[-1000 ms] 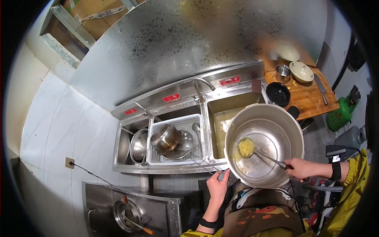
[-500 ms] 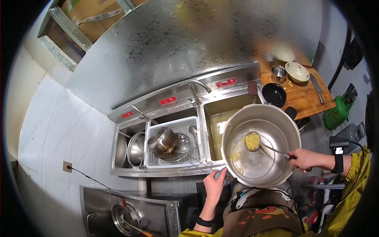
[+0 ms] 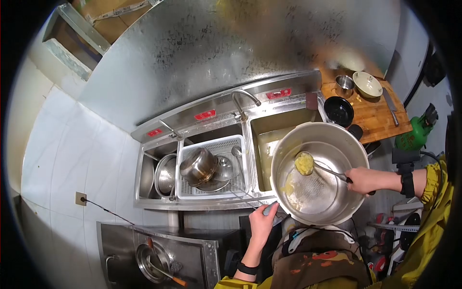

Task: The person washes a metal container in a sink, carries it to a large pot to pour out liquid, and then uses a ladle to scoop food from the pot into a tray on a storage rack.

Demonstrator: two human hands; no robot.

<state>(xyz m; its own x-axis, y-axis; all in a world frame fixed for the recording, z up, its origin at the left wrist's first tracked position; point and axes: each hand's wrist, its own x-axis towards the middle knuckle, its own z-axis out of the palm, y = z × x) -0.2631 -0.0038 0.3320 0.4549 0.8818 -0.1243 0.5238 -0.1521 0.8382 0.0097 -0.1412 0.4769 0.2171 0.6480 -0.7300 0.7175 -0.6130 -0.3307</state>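
Note:
A large metal pot [image 3: 346, 192] stands tilted in front of the right sink basin. My right hand [image 3: 362, 180] is closed round the dark handle of a ladle [image 3: 332, 172], whose bowl is inside the pot. Yellow mashed food [image 3: 304, 164] fills the ladle, and more of it clings to the pot's inner left side. At the pot's lower left, my left hand [image 3: 263, 221] grips a grey handle [image 3: 270, 208]. A thin metal rod runs from near that handle toward the white basket [image 3: 183, 194].
The basket holds a steel pot [image 3: 198, 166], a lid and a spoon. A colander [image 3: 166, 176] sits in the left basin. Behind the pot, a wooden board [image 3: 373, 115] bears a black bowl [image 3: 339, 111], a pale bowl [image 3: 367, 85], a steel cup and a knife [image 3: 390, 107].
The ladle with the yellow food has moved slightly left and up inside the pot, along with my right hand. The whole view has shifted a little.

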